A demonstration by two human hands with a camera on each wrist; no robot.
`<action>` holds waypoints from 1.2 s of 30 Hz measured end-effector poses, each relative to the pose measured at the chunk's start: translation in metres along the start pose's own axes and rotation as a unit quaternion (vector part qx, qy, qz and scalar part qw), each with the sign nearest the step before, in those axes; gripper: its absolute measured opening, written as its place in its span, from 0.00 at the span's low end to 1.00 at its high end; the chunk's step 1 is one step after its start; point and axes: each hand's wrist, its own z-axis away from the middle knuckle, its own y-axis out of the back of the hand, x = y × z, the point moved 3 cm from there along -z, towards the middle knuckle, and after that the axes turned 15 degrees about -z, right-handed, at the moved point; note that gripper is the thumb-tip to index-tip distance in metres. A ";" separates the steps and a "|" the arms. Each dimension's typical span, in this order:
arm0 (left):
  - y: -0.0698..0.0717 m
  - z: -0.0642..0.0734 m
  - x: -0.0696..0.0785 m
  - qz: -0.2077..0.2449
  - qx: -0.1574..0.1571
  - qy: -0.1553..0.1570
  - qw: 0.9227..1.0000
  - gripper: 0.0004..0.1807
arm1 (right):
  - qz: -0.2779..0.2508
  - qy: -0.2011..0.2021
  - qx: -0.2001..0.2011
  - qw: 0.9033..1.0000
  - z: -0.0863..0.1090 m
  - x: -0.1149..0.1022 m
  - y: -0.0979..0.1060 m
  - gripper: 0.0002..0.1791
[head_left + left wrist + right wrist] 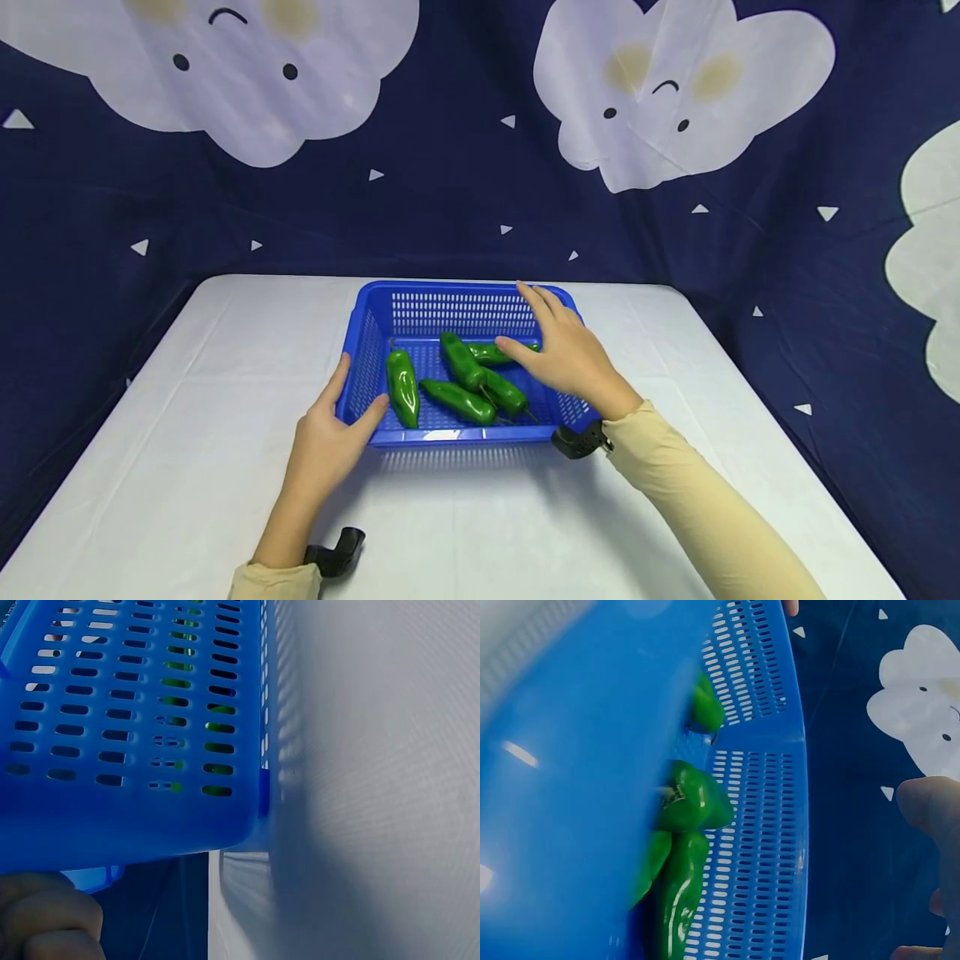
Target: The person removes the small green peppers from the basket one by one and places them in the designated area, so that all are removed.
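Navy cloth (450,200) printed with pale clouds is hanging behind a white-covered table (187,417). A blue slotted basket (480,435) is resting on it, lying between the two hands. The left hand (326,446) is gripping the basket's left side near its front corner, thumb lapping inside the rim, fingers outside. The right hand (566,354) is hovering above the basket's right end, its fingers and thumb spreading apart, pinching nothing. Five green peppers (461,361) are lying inside, one near the left thumb, four clustering between the middle and the right hand.
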 end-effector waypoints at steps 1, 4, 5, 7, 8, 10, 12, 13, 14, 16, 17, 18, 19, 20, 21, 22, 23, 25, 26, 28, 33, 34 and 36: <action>0.000 0.000 0.000 0.000 0.001 0.000 1.000 0.47 | 0.001 0.002 -0.002 1.000 -0.002 -0.001 0.000 0.48; -0.002 0.000 -0.001 0.000 0.007 -0.001 1.000 0.46 | 0.007 0.005 -0.018 1.000 -0.008 -0.006 -0.003 0.47; -0.003 0.000 -0.002 0.000 0.011 -0.002 1.000 0.46 | 0.008 0.005 -0.025 1.000 -0.011 -0.008 -0.004 0.47; -0.004 0.000 -0.002 0.000 0.020 -0.005 1.000 0.45 | 0.010 0.002 -0.044 0.999 -0.016 -0.012 -0.008 0.46; -0.004 0.000 -0.002 -0.001 0.024 -0.007 1.000 0.44 | 0.011 0.002 -0.053 0.999 -0.020 -0.014 -0.011 0.46; -0.005 -0.001 -0.003 -0.002 0.030 -0.010 1.000 0.44 | 0.014 -0.001 -0.072 0.997 -0.025 -0.018 -0.016 0.46; -0.005 -0.001 -0.003 -0.003 0.035 -0.013 0.999 0.43 | 0.020 -0.002 -0.088 0.996 -0.031 -0.021 -0.022 0.46; -0.006 -0.001 -0.003 -0.002 0.036 -0.015 0.999 0.43 | 0.022 -0.003 -0.096 0.995 -0.034 -0.022 -0.026 0.46; -0.006 -0.001 -0.004 -0.002 0.038 -0.016 0.999 0.43 | 0.023 -0.003 -0.104 0.994 -0.036 -0.022 -0.029 0.46; -0.007 -0.001 -0.004 -0.002 0.041 -0.019 0.999 0.43 | 0.030 -0.005 -0.125 0.992 -0.041 -0.023 -0.036 0.46; -0.007 -0.001 -0.004 -0.003 0.042 -0.021 0.999 0.43 | 0.034 -0.008 -0.137 0.990 -0.043 -0.023 -0.039 0.45; -0.007 -0.001 -0.004 -0.004 0.044 -0.022 0.999 0.42 | 0.039 -0.012 -0.149 0.988 -0.046 -0.022 -0.042 0.45; -0.007 -0.001 -0.004 -0.003 0.045 -0.024 0.999 0.42 | 0.045 -0.017 -0.161 0.986 -0.048 -0.021 -0.046 0.45; -0.007 0.000 -0.003 -0.004 0.046 -0.025 0.999 0.42 | 0.051 -0.022 -0.172 0.984 -0.050 -0.020 -0.049 0.44; -0.007 0.000 -0.003 -0.004 0.046 -0.025 0.999 0.42 | 0.057 -0.028 -0.181 0.981 -0.052 -0.019 -0.052 0.44; -0.007 0.000 -0.003 -0.004 0.046 -0.025 0.999 0.42 | 0.061 -0.033 -0.191 0.979 -0.054 -0.018 -0.056 0.44; -0.008 0.000 -0.003 -0.004 0.045 -0.024 0.999 0.42 | 0.068 -0.037 -0.200 0.977 -0.056 -0.016 -0.059 0.44; -0.008 0.000 -0.003 -0.002 0.043 -0.024 0.999 0.41 | 0.075 -0.044 -0.217 0.972 -0.059 -0.013 -0.065 0.45; -0.008 0.000 -0.003 -0.001 0.043 -0.024 0.999 0.41 | 0.078 -0.048 -0.226 0.970 -0.060 -0.012 -0.068 0.46; -0.008 0.000 -0.003 0.001 0.042 -0.026 0.999 0.41 | 0.085 -0.050 -0.241 0.966 -0.062 -0.009 -0.074 0.47; -0.009 -0.001 -0.004 0.003 0.047 -0.031 0.998 0.41 | 0.104 -0.047 -0.253 0.961 -0.063 -0.004 -0.086 0.50; -0.009 -0.002 -0.004 0.003 0.049 -0.031 0.998 0.41 | 0.107 -0.043 -0.251 0.961 -0.064 -0.004 -0.088 0.50; -0.009 -0.002 -0.005 0.002 0.051 -0.030 0.998 0.41 | 0.111 -0.038 -0.251 0.961 -0.065 -0.003 -0.092 0.50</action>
